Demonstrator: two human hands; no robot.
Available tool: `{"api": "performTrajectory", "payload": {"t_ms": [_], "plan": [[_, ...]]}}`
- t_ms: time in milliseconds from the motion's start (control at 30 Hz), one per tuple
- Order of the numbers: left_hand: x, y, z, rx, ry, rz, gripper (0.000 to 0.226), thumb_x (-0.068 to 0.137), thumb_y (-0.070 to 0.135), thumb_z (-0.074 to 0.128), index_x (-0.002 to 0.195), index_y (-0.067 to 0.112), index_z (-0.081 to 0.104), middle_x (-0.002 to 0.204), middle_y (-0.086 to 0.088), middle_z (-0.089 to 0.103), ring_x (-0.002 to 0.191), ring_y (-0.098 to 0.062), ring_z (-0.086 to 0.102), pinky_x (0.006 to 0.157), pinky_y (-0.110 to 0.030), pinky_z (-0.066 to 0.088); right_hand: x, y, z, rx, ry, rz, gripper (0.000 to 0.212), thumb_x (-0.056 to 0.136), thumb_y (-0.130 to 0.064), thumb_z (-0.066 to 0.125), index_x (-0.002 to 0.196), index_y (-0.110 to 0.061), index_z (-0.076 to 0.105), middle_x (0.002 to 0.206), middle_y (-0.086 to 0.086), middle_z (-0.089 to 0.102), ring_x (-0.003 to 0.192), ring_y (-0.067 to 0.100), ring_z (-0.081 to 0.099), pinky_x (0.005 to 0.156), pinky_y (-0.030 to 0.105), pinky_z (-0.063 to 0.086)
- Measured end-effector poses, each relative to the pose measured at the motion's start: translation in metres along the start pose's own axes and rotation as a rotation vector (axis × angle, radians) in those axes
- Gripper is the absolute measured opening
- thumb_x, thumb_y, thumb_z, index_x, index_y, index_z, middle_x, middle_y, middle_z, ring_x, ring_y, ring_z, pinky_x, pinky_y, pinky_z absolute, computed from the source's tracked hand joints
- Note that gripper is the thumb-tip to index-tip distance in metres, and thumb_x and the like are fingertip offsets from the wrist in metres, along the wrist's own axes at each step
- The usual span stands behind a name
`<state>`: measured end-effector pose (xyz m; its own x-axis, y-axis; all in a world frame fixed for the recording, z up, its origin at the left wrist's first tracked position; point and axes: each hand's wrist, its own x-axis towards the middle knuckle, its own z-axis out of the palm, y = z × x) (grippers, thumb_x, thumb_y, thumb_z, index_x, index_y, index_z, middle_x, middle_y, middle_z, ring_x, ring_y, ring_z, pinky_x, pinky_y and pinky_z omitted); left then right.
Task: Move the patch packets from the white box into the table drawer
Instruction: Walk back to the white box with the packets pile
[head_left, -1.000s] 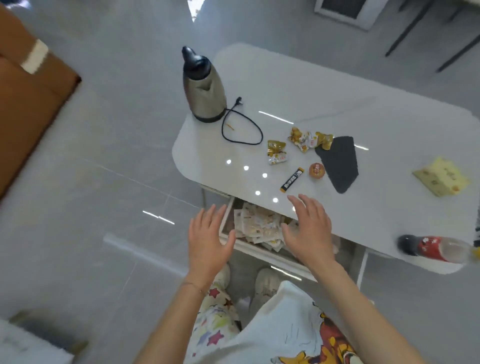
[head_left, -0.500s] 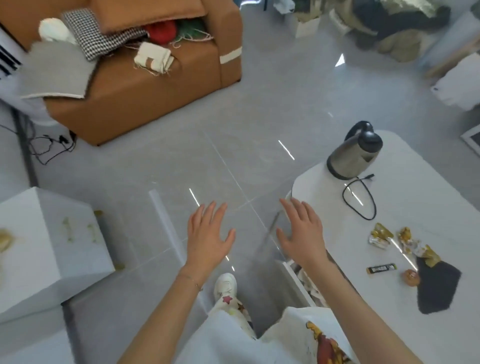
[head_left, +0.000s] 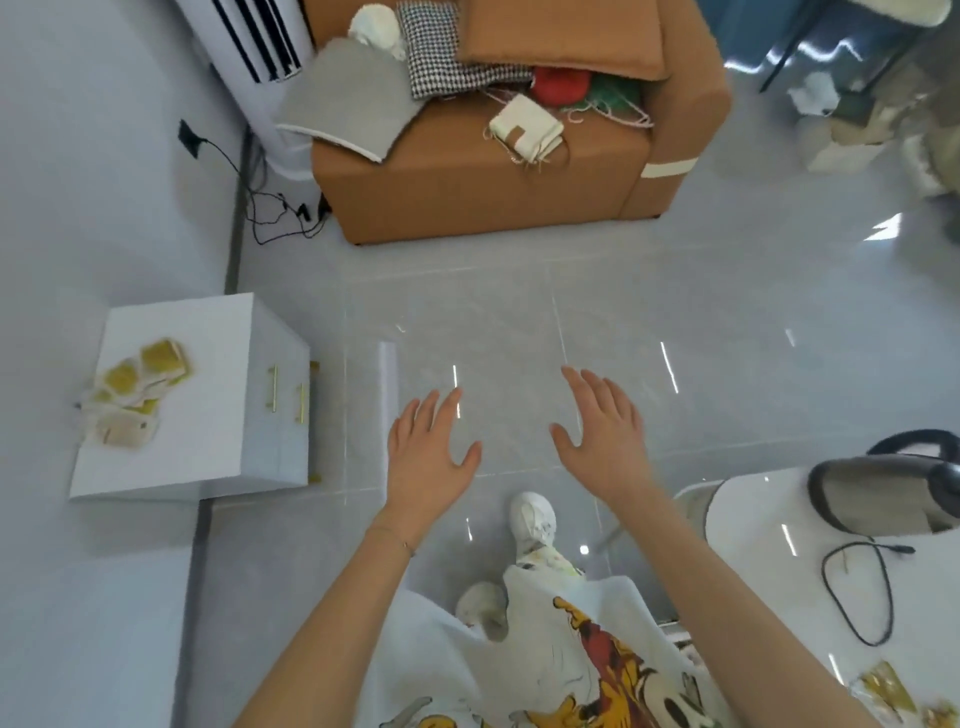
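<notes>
1. Grey glossy floor tiles (head_left: 519, 322) fill the middle of the frame, with a brown sofa (head_left: 493, 171) piled with cloths at the top.
2. At the left of the frame stands the white box (head_left: 218, 415), a cabinet-like cube with gold handles on its front.
3. Several patch packets (head_left: 135, 395), yellow and pale, lie in a loose heap on the box's top near its left edge.
4. Over the floor at centre frame, the left hand (head_left: 426, 457) is spread flat, palm down, its grip wide open and holding nothing.
5. Just to its right, the right hand (head_left: 608, 436) is likewise splayed and empty.
6. At the lower right, the white desk (head_left: 758, 530) carries a metal kettle (head_left: 883, 493) and a black cord (head_left: 857, 592).
7. No drawer can be made out clearly.
</notes>
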<state>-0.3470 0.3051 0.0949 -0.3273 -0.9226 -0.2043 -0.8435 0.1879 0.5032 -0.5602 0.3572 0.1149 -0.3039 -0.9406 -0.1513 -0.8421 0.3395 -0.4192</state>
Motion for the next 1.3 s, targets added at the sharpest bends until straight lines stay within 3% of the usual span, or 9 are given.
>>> {"api": "performTrajectory", "payload": {"t_ms": [233,433,567,633,767,1133,1300], "plan": [[0.054,-0.035,-0.022,-0.058,0.098,-0.215,0.072,0.088,0.050,0.053,0.150,0.025,0.027,0.155,-0.007,0.033,0.144,-0.030,0.023,0.117,-0.045,0.020,0.094,-0.036,0.017,-0.027,-0.157,-0.172,0.072,0.091,-0.038,0.054,0.151,-0.030,0.017,0.155,0.002,0.027,0.144,0.027,0.019,0.117,0.043,0.017],[0.078,-0.058,-0.041,-0.151,0.178,-0.415,0.082,0.078,0.066,0.035,0.148,0.023,0.033,0.150,-0.005,0.040,0.139,-0.029,0.034,0.112,-0.047,0.031,0.165,-0.068,0.020,-0.039,-0.258,-0.293,0.072,0.089,-0.039,0.057,0.151,-0.030,0.020,0.152,0.003,0.031,0.142,0.025,0.022,0.116,0.044,0.018],[0.089,-0.081,-0.057,-0.161,0.262,-0.486,0.076,0.083,0.060,0.041,0.147,0.019,0.036,0.148,-0.006,0.042,0.137,-0.029,0.035,0.113,-0.040,0.026,0.210,-0.104,0.029,-0.105,-0.315,-0.411,0.071,0.090,-0.040,0.055,0.151,-0.030,0.019,0.153,0.003,0.029,0.142,0.025,0.022,0.116,0.048,0.016],[0.094,-0.095,-0.069,-0.170,0.308,-0.530,0.073,0.085,0.055,0.048,0.147,0.018,0.036,0.149,-0.006,0.041,0.136,-0.028,0.035,0.112,-0.037,0.024,0.230,-0.128,0.037,-0.121,-0.338,-0.466,0.071,0.090,-0.040,0.056,0.151,-0.028,0.021,0.153,0.002,0.031,0.141,0.025,0.023,0.116,0.049,0.016],[0.102,-0.130,-0.087,-0.217,0.403,-0.632,0.080,0.080,0.062,0.037,0.146,0.017,0.037,0.148,-0.006,0.042,0.136,-0.028,0.036,0.112,-0.040,0.027,0.263,-0.187,0.067,-0.108,-0.411,-0.570,0.073,0.089,-0.037,0.058,0.151,-0.028,0.020,0.152,-0.002,0.032,0.141,0.023,0.024,0.117,0.046,0.014],[0.128,-0.281,-0.149,-0.281,0.479,-0.864,0.077,0.084,0.054,0.046,0.152,0.023,0.026,0.155,-0.005,0.033,0.143,-0.030,0.027,0.118,-0.046,0.022,0.332,-0.375,0.155,-0.156,-0.525,-0.749,0.074,0.089,-0.034,0.058,0.151,-0.027,0.018,0.155,-0.002,0.029,0.144,0.023,0.021,0.117,0.047,0.016],[0.130,-0.335,-0.178,-0.302,0.529,-0.946,0.080,0.081,0.061,0.039,0.151,0.022,0.027,0.154,-0.005,0.035,0.143,-0.028,0.029,0.117,-0.046,0.023,0.349,-0.453,0.190,-0.147,-0.542,-0.842,0.073,0.088,-0.034,0.058,0.150,-0.026,0.021,0.153,0.000,0.033,0.143,0.023,0.022,0.116,0.045,0.018]]}}
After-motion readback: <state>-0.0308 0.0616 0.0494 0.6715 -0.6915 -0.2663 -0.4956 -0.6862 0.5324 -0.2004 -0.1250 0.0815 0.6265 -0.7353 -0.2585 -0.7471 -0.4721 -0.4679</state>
